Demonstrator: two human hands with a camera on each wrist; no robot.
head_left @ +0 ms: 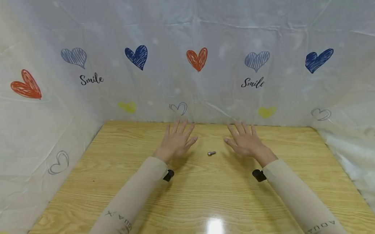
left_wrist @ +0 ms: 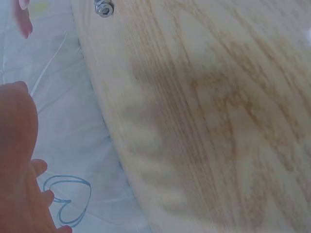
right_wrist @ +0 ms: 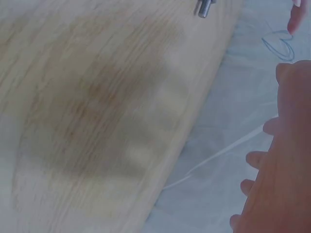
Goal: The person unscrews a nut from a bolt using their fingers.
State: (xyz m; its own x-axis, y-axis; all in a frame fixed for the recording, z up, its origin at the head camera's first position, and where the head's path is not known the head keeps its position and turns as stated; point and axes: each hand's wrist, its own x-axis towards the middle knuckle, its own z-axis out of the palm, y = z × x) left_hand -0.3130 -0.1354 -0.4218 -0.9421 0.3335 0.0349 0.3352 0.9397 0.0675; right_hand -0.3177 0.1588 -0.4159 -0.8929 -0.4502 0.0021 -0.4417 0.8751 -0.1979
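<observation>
A small silver socket-head bolt (head_left: 211, 153) lies on the wooden table between the two hands. Its round head with the hex recess faces the left hand, and the bolt (left_wrist: 104, 8) shows at the top edge of the left wrist view. In the right wrist view the threaded end of the bolt (right_wrist: 204, 8) shows. My left hand (head_left: 176, 141) is held to the left of it, palm down with fingers spread, holding nothing. To the right, my right hand (head_left: 245, 142) is likewise spread and empty. Shadows of both hands fall on the tabletop.
The wooden table (head_left: 188, 193) meets a hanging white sheet (head_left: 163, 90) printed with hearts and "Smile" at its back edge. More sheeting (head_left: 26, 131) hangs along the left and right sides. A bright reflection shines near the table's front.
</observation>
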